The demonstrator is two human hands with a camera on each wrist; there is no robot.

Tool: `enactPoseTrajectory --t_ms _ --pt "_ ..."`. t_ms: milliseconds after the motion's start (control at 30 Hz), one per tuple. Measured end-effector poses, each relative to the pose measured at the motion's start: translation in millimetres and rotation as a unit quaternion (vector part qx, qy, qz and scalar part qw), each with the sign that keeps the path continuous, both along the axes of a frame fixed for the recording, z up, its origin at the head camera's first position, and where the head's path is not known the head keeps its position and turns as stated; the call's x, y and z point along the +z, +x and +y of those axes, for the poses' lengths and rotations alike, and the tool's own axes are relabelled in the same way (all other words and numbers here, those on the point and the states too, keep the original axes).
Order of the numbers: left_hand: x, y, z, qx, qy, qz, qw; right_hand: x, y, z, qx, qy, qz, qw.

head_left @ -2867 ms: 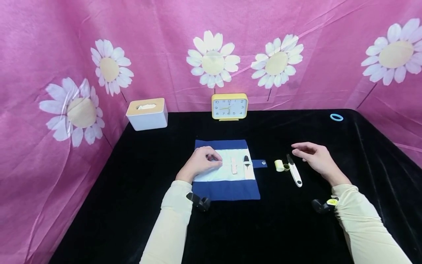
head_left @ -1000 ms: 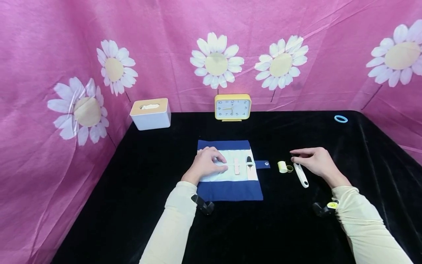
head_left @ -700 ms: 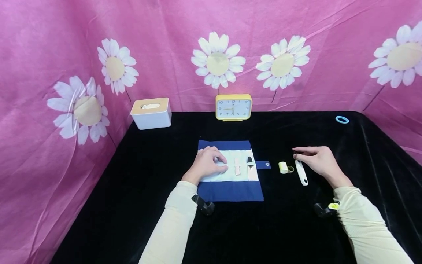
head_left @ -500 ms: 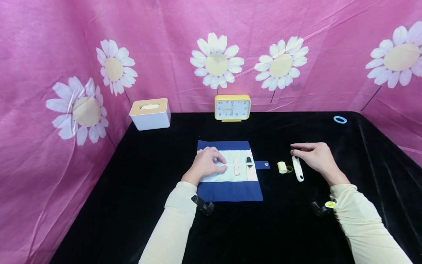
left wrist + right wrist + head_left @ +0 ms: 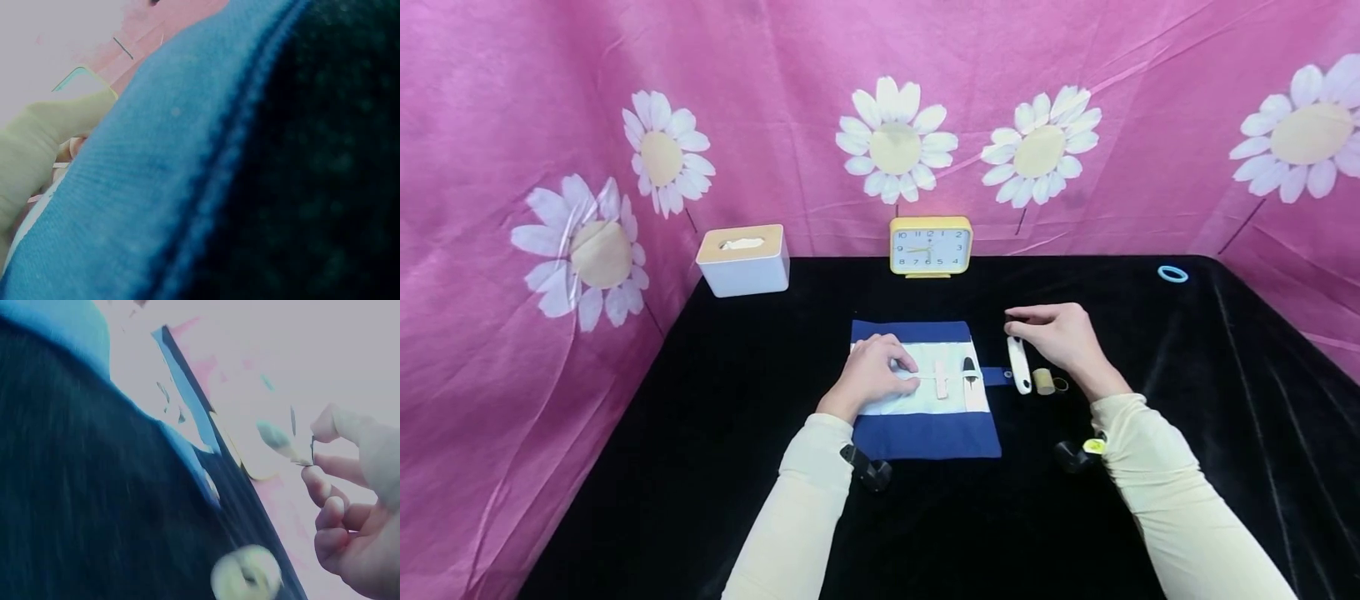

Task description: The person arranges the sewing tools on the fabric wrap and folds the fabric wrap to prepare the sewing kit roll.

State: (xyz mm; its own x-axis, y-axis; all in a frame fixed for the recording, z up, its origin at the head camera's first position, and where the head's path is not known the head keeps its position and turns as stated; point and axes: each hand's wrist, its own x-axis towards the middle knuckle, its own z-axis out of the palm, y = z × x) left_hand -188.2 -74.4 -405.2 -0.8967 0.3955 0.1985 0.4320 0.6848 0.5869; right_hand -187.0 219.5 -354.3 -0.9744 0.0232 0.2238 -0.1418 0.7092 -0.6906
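My right hand (image 5: 1056, 333) pinches the dark end of a slim white-handled tool (image 5: 1019, 367), raised with its holed handle end hanging down. In the right wrist view, thumb and fingertips hold this tool (image 5: 274, 435) by its thin end. It overlaps the area beside the snap strap (image 5: 997, 377) of an unrolled blue and white fabric pouch (image 5: 925, 435). On the pouch's left part rests my left hand (image 5: 874, 371), thumb and fingers apart. A pale pink strip (image 5: 941, 381) and a small black-topped tool (image 5: 970, 372) sit under the pouch's band.
Beside the held tool stand a pale yellow spool (image 5: 1043, 382) and a small ring (image 5: 1061, 384). Farther back are a tissue box (image 5: 745, 271), a yellow clock (image 5: 930, 247) and a light-blue ring (image 5: 1172, 274) on the black cloth.
My right hand has taken the white-handled tool by its dark end, lifted it and carried it left, past the spool toward the pouch's strap. The left hand stays on the pouch.
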Motion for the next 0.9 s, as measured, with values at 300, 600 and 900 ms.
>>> enactPoseTrajectory --t_ms 300,600,900 --pt "2.0 0.2 1.5 -0.001 -0.001 0.006 1.0 -11.4 -17.5 -47 -0.003 -0.041 -0.03 0.9987" --pt "2.1 0.2 0.9 0.004 -0.011 0.011 0.9999 -21.6 -30.3 -74 -0.009 -0.068 -0.042 0.9968" --pt "2.5 -0.6 1.6 0.002 -0.016 0.019 0.9997 -23.6 -39.3 -97 -0.053 -0.072 -0.031 0.9956"
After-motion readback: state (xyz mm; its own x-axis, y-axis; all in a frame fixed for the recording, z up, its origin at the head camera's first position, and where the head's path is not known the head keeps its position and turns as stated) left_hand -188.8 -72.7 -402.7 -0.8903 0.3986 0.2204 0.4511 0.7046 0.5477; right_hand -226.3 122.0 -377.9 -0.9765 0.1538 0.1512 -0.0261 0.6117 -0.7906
